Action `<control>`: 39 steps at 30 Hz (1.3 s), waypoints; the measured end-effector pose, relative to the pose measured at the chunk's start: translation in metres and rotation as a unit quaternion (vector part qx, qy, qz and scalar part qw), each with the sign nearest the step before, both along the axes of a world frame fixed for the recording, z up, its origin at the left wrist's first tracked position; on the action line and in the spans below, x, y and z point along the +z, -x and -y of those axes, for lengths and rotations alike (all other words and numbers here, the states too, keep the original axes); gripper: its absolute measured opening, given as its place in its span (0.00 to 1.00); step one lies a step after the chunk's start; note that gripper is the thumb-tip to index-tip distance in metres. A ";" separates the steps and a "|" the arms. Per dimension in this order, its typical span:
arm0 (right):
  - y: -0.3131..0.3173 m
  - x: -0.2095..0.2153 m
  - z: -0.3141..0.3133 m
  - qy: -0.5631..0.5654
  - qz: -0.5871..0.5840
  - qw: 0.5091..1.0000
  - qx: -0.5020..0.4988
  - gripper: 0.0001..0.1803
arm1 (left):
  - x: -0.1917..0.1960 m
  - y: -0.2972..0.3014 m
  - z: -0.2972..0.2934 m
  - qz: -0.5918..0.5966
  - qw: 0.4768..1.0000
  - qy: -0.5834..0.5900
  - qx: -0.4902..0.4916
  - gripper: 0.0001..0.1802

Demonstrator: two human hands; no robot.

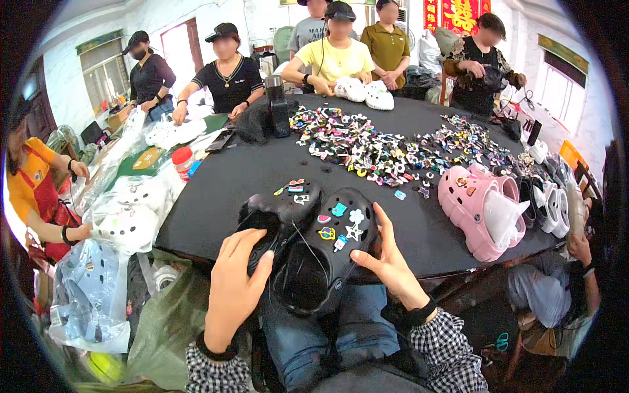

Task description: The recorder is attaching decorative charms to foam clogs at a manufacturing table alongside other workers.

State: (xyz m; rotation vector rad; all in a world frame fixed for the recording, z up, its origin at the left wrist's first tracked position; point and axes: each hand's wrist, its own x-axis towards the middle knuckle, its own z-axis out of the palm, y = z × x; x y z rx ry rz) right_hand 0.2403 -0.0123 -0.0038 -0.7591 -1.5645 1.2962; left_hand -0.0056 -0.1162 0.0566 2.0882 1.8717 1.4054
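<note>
- Pair of black clogs, left clog (274,213) and right clog (341,224), side by side at counter (203,216) edge, heels toward the wearer; colourful charms on both uppers.
- Left hand (236,280): curled over left clog's heel, thumb apart from fingers.
- Right hand (396,267): spread, thumb touching right clog's outer side.
- Loose charm pile (367,141) beyond clogs.
- Pink clogs (465,203) to the right, pale stuffing inside.
- Red-lidded jar (183,161) far left.
- Across counter: yellow-shirted person (337,57) holding white clogs (379,96).
</note>
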 end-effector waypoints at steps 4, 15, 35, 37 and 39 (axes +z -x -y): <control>0.000 -0.003 0.007 0.051 -0.047 0.997 0.025 0.56 | -0.013 0.005 -0.010 -0.054 0.997 0.055 0.030 0.21; 0.003 0.011 0.000 0.060 -0.072 0.995 0.016 0.53 | -0.033 -0.009 0.001 -0.068 0.991 0.110 0.038 0.29; 0.016 0.018 -0.014 0.027 -0.024 0.999 0.034 0.39 | -0.052 -0.026 -0.004 -0.086 0.988 0.109 0.074 0.24; 0.012 0.012 -0.015 -0.108 0.119 0.985 -0.060 0.34 | -0.052 -0.029 -0.005 -0.075 0.988 0.104 0.081 0.23; 0.011 0.012 -0.009 -0.133 0.124 0.979 -0.089 0.33 | -0.051 -0.032 -0.006 -0.070 0.988 0.117 0.075 0.21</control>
